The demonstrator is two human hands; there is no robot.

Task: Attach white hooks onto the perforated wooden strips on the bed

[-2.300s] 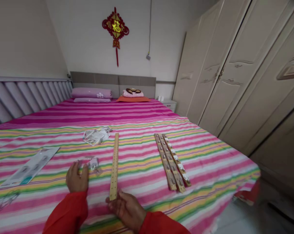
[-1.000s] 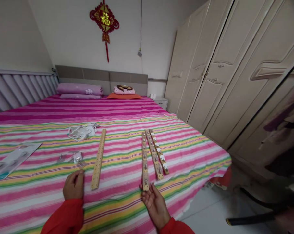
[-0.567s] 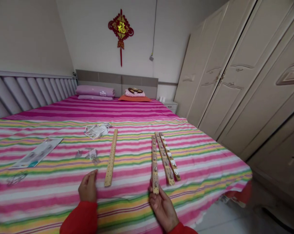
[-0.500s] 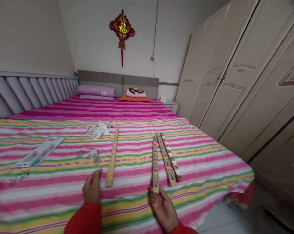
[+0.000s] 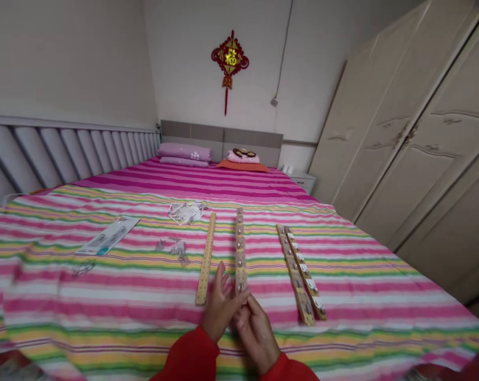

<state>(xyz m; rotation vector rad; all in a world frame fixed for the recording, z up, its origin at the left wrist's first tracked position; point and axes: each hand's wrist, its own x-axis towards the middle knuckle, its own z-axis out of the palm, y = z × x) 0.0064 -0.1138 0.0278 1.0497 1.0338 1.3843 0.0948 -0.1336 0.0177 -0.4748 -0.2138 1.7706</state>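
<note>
Was in a bedroom, at a bed (image 5: pixel 223 185) overlaid in front with striped cloth (image 5: pixel 382 286), facing a grey headboard (image 5: pixel 251 140) under a red wall hanging (image 5: pixel 230 55), flanked by a pale wardrobe (image 5: pixel 382 121) on the right and a slatted rail (image 5: pixel 73 153) on the left. Reached in low from the near side in red sleeves (image 5: pixel 194 354). Held the near end of a hardware-studded strip (image 5: pixel 240 245) in the right hand (image 5: pixel 258 333), with fingers curled around it and palm partly upturned. Had the left hand (image 5: pixel 219 307) loosely spread alongside, close to the right, with thumb across that same end; could not tell whether it pressed down. Pointed the strip toward the headboard. Had only a narrow gap on the left, up to a bare wooden strip (image 5: pixel 206 259), then bagged pieces (image 5: pixel 179 250) and a flat package (image 5: pixel 109 236) farther out. Had a wider band of cloth on the right, up to a second studded strip (image 5: pixel 293 270) and a white-disc strip (image 5: pixel 304 268) just beside it; beyond these, more cloth out to the slanting right edge.
</note>
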